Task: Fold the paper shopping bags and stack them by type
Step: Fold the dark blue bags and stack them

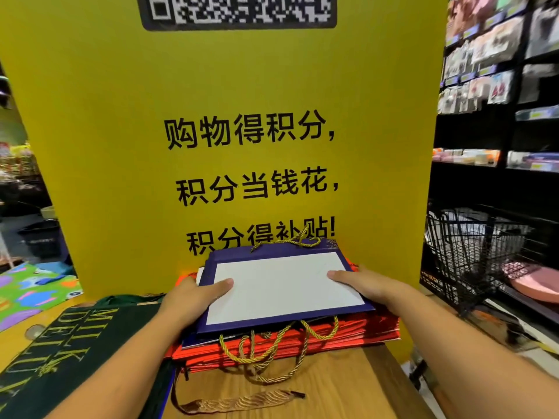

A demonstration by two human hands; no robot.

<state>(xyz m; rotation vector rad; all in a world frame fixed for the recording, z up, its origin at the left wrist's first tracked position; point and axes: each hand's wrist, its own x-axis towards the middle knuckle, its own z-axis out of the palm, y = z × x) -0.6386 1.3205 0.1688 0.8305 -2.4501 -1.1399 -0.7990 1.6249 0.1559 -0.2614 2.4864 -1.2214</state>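
Note:
A folded navy paper bag (281, 285) with a white panel and gold rope handles lies flat on top of a stack of folded red bags (348, 334) on a wooden table (332, 385). My left hand (196, 297) grips the navy bag's left edge, thumb lying on the white panel. My right hand (360, 282) grips its right edge the same way. A dark green bag (72, 355) with gold lettering lies flat to the left, under my left forearm.
A tall yellow sign (230, 146) with black characters stands right behind the stack. A black wire basket (472, 252) and shelves of goods (496, 71) are on the right. A colourful printed sheet (30, 291) lies at the left.

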